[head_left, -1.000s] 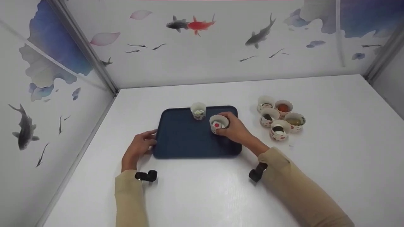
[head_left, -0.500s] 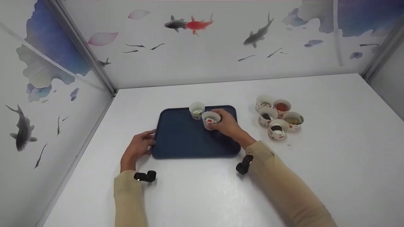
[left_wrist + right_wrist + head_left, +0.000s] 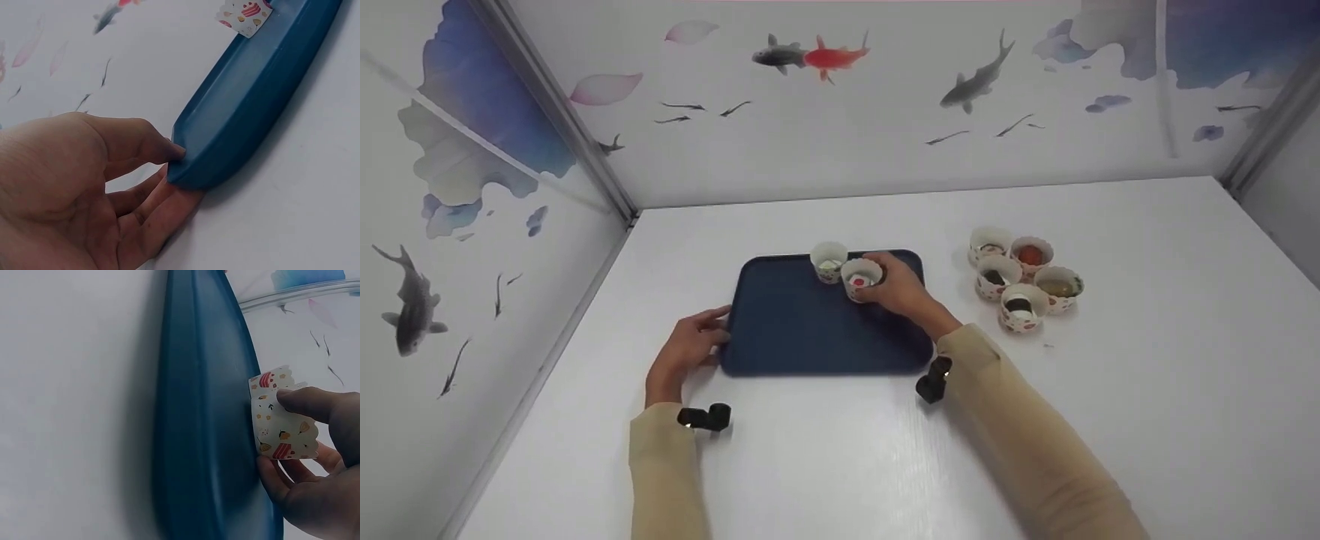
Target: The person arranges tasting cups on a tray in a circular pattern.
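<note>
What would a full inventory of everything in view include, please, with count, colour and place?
Rectangular blue tray: one, dark blue, on the table.
Round patterned paper-like cup with red-and-white contents: one, white, held at the tray.
Round patterned paper-like cup with pale contents: one, white, tray's far edge.
Round patterned paper-like cups with varied contents: five, white, grouped right of the tray.
Flat table: one, white, beneath everything.
Flat wall panels: three, whitish, left, back and right.
Metal-looking posts: two, grey, back corners.
Wrist devices: two, black, one per wrist.
Sleeves: two, tan, near side.
Left hand: one, bare, pinching tray's left edge.
Right hand: one, bare, gripping the red-and-white cup.
</note>
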Tool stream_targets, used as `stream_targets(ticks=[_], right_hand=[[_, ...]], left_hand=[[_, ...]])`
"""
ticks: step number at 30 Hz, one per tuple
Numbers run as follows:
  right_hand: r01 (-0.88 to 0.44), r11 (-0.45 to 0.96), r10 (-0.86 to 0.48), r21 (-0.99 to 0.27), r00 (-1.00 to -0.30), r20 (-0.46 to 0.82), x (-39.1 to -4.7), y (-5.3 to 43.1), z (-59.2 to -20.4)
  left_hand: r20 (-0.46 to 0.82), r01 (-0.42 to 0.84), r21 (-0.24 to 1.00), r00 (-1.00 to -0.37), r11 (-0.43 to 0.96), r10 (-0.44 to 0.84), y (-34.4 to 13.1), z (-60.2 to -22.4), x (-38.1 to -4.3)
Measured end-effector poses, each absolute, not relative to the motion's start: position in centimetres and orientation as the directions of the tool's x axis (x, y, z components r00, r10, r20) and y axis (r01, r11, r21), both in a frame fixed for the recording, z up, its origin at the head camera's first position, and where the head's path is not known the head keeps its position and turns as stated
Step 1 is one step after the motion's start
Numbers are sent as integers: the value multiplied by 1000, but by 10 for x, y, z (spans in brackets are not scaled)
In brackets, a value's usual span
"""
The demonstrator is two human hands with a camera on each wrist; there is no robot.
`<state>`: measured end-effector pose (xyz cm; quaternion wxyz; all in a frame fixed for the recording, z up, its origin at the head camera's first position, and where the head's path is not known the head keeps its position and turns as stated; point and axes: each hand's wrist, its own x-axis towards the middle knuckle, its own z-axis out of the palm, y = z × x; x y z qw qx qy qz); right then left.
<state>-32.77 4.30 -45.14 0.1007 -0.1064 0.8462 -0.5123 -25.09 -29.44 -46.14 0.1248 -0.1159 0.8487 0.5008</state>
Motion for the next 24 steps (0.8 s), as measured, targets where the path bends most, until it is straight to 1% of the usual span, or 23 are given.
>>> stream_targets(ticks=[6,14,24], right_hand=[[-90,506,-282,-858,-957,-66,-330,41,-449],[-91,545,-261,-834,-963,-66,-330,38,-447],[-103,551,-264,-828,-963,-56,-330,37,-449]], left_hand=[[-331,-326,817,-941,475,-77,-294,-461,-253],[-348,-343,820,-934,458,-77,-294,-463,-256],[-349,-338,820,-935,463,-64,-295,-462,-254]])
